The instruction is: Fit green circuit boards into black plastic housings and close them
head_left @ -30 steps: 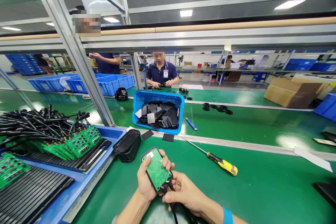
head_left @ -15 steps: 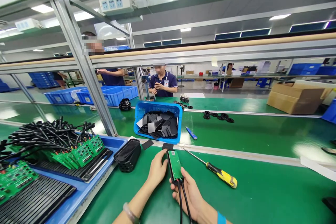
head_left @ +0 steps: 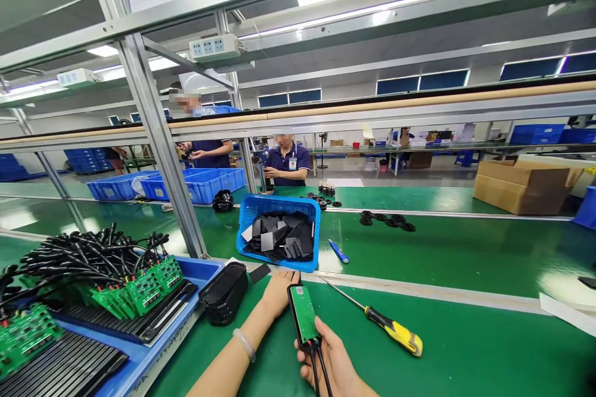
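Observation:
My right hand (head_left: 330, 360) is closed around the lower end of a black housing half with a green circuit board (head_left: 303, 319) in it, held upright over the green mat, its black cables (head_left: 319, 372) hanging down. My left hand (head_left: 278, 291) reaches forward beside it with the fingers stretched out. Its fingertips rest on a small black pad (head_left: 292, 273) at the mat's far edge. A second black pad (head_left: 259, 272) lies just left of the hand. Behind them stands a blue basket (head_left: 311, 254) full of such pads.
A black ribbed housing (head_left: 224, 293) lies left of my hands. A yellow-handled screwdriver (head_left: 393, 330) lies to the right, a blue pen (head_left: 338, 251) beyond it. A blue tray (head_left: 195, 273) holds green boards (head_left: 144, 285) and black cables (head_left: 84, 254). Two people work across the line.
My left hand let go of the housing and reached forward to the black pad. My right hand turned the board upright and keeps hold of it. The view tilted upward.

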Motion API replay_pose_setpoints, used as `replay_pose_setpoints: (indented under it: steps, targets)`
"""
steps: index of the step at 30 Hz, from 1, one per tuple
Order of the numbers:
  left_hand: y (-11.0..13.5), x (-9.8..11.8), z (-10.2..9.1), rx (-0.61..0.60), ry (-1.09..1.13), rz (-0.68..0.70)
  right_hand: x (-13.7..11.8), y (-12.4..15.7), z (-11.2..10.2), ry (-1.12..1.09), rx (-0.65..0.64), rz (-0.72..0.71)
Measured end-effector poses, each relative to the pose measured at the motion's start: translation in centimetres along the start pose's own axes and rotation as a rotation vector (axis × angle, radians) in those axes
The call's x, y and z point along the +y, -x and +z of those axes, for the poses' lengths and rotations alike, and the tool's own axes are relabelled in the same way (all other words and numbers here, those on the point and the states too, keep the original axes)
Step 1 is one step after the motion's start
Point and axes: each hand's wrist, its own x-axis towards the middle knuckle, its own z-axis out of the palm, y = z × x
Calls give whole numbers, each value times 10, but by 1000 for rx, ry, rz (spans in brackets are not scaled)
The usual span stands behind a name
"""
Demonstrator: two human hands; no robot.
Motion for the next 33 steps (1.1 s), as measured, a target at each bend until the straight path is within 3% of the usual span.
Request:
replay_pose_setpoints:
  steps: [4, 9, 14, 17, 20, 30, 33]
  targets:
    - [5, 1, -6, -23, -68, -33, -2, 1, 2, -21, 18, 33]
    - [26, -5, -43, 166, -55, -257, -2, -3, -6, 15, -11, 102]
    - [63, -61, -89, 357, 33, -517, 1, -9, -14, -1, -30, 103]
    - [83, -100, -97, 296, 87, -629, 2, -10, -14, -31, -39, 83]
    - [97, -118, -90, 190, 108, -642, 2, -11, -12, -61, -46, 88]
    - [104, -99, -73, 115, 24, -619, -1, -6, -8, -33, -33, 124]
    - [101, -84, -75, 283, -76, -646, -1, -6, -6, -47, -29, 125]
